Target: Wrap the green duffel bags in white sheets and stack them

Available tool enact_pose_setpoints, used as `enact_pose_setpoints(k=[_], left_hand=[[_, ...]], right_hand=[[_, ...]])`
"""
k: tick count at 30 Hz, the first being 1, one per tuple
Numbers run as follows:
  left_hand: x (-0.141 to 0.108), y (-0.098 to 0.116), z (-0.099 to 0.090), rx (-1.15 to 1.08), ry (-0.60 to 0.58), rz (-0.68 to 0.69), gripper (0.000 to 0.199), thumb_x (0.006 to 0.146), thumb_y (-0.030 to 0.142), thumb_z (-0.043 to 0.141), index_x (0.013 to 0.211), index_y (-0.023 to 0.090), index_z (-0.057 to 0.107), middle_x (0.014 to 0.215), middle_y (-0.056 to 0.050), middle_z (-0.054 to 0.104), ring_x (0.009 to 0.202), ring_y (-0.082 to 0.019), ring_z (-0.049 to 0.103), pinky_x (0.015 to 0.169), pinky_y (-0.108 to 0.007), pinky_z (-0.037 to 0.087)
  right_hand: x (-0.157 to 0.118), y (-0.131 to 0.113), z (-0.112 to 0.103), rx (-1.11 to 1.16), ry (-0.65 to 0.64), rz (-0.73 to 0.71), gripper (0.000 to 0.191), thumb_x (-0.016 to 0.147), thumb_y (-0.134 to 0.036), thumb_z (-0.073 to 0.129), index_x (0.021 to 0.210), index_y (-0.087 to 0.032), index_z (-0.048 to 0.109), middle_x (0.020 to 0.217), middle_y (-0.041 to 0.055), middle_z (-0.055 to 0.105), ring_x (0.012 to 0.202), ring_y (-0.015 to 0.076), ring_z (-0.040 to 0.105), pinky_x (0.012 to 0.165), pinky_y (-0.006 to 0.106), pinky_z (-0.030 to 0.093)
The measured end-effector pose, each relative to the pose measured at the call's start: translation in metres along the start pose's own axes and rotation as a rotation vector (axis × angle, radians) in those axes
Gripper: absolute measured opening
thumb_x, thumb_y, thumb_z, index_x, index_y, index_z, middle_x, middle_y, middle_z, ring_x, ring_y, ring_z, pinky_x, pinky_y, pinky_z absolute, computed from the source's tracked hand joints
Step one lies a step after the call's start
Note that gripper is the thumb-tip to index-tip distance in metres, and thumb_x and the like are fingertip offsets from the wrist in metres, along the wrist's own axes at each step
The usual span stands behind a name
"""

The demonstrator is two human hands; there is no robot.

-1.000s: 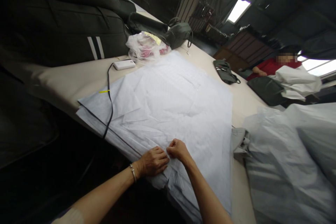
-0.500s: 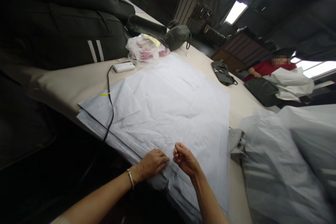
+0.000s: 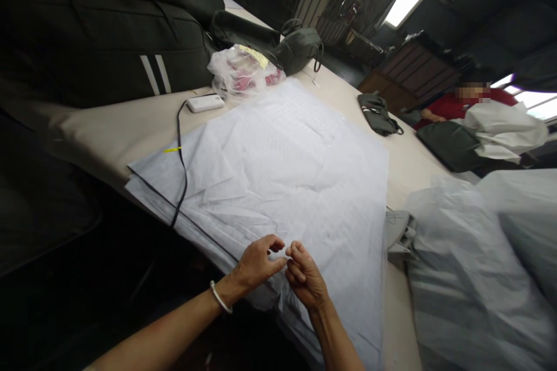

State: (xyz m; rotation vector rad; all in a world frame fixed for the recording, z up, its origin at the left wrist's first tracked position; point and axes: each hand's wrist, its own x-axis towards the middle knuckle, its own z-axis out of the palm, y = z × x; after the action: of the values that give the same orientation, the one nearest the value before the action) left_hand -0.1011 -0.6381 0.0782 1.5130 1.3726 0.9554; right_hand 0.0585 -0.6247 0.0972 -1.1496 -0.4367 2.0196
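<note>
Thin, creased white sheets (image 3: 278,179) lie stacked at the near corner of the table, under both hands. My left hand (image 3: 257,259), with a bracelet (image 3: 221,297) at its wrist, is over the near edge of the stack. Its thumb and fingers are apart and hold nothing I can see. Close beside it on the right is my right hand (image 3: 307,275), fingers curled and thumb pressed to the forefinger. Whatever is in that pinch, if anything, is too small to make out. The fingertips of the two hands nearly meet.
A black cord runs from a white power bank (image 3: 205,103) over the sheets. Dark bags (image 3: 108,46) and a clear plastic bag (image 3: 243,72) stand behind. Right are a grey tape dispenser (image 3: 398,232), plastic-wrapped goods (image 3: 470,255) and a person in red (image 3: 452,107).
My left hand has lifted from the sheets, opened and turned toward my right hand. My right hand stays pinched in nearly the same spot. The view has shifted slightly.
</note>
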Motion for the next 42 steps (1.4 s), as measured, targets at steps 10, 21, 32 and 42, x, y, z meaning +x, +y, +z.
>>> enact_pose_setpoints(k=[10, 21, 32, 42], left_hand=[[0.013, -0.025, -0.012, 0.55, -0.01, 0.432, 0.012, 0.086, 0.01, 0.052, 0.08, 0.019, 0.055, 0.078, -0.003, 0.062, 0.076, -0.021, 0.058, 0.073, -0.035, 0.043], [0.031, -0.053, -0.007, 0.794, -0.083, 0.723, 0.015, 0.093, 0.012, 0.053, 0.08, 0.018, 0.055, 0.078, -0.003, 0.06, 0.075, -0.02, 0.052, 0.068, -0.034, 0.038], [0.01, -0.043, -0.014, 0.735, 0.006, 0.607, 0.011, 0.097, 0.018, 0.048, 0.096, 0.018, 0.059, 0.096, -0.005, 0.062, 0.086, -0.019, 0.056, 0.076, -0.033, 0.042], [-0.024, -0.038, 0.009, 0.772, -0.151, 0.652, 0.024, 0.095, 0.021, 0.053, 0.119, 0.018, 0.055, 0.094, -0.004, 0.061, 0.087, -0.02, 0.057, 0.082, -0.037, 0.045]], right_hand=[[0.008, -0.014, -0.004, -0.474, 0.054, 0.018, 0.033, 0.068, -0.04, 0.078, 0.077, -0.019, 0.053, 0.068, -0.0036, 0.068, 0.035, 0.0001, 0.026, 0.036, 0.02, 0.013], [0.045, -0.007, -0.014, -1.077, 0.317, -0.017, 0.011, 0.062, -0.013, 0.06, 0.061, -0.021, 0.052, 0.044, -0.0081, 0.057, 0.033, 0.007, 0.041, 0.036, 0.021, 0.028], [0.047, -0.004, -0.016, -1.095, 0.316, 0.008, 0.013, 0.063, -0.011, 0.06, 0.062, -0.021, 0.052, 0.048, -0.0075, 0.059, 0.033, 0.0077, 0.045, 0.036, 0.021, 0.028], [0.047, -0.014, -0.013, -1.062, 0.269, 0.076, 0.014, 0.063, -0.014, 0.062, 0.062, -0.02, 0.05, 0.047, -0.0061, 0.059, 0.035, 0.0073, 0.043, 0.037, 0.021, 0.028]])
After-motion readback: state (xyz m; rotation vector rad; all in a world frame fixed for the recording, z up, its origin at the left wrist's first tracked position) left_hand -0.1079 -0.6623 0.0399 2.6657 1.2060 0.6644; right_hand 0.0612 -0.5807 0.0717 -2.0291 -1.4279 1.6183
